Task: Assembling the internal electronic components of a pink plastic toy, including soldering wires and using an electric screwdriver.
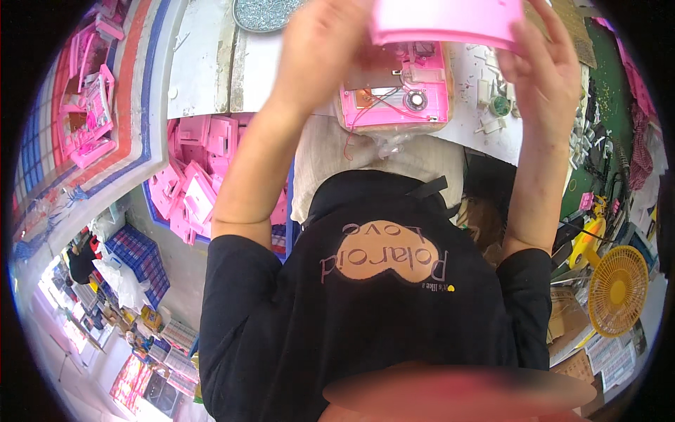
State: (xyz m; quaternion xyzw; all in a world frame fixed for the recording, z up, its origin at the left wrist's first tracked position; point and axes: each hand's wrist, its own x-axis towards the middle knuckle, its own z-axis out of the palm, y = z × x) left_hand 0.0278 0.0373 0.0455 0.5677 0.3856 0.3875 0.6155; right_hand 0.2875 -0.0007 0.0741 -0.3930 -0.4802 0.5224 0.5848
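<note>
A pink plastic cover [446, 20] is held up at the top edge of the view, which cuts off its far part. My left hand [325, 43], somewhat blurred, grips its left side. At its right edge, the fingers of my right hand [540, 67] are closed on the rim. Below the cover, on the bench, lies an open pink plastic housing [394, 116] with thin wires and a round speaker-like part [415, 100] inside. The raised cover hides the housing's far end. Clear plastic wrap [391, 145] sticks out under its near edge.
A round tray of small screws [266, 14] stands at the back left. Pink plastic parts [193, 186] fill a blue bin below the bench. Small white pieces and a green round container [500, 106] lie right of the housing. A yellow fan [618, 291] stands at far right.
</note>
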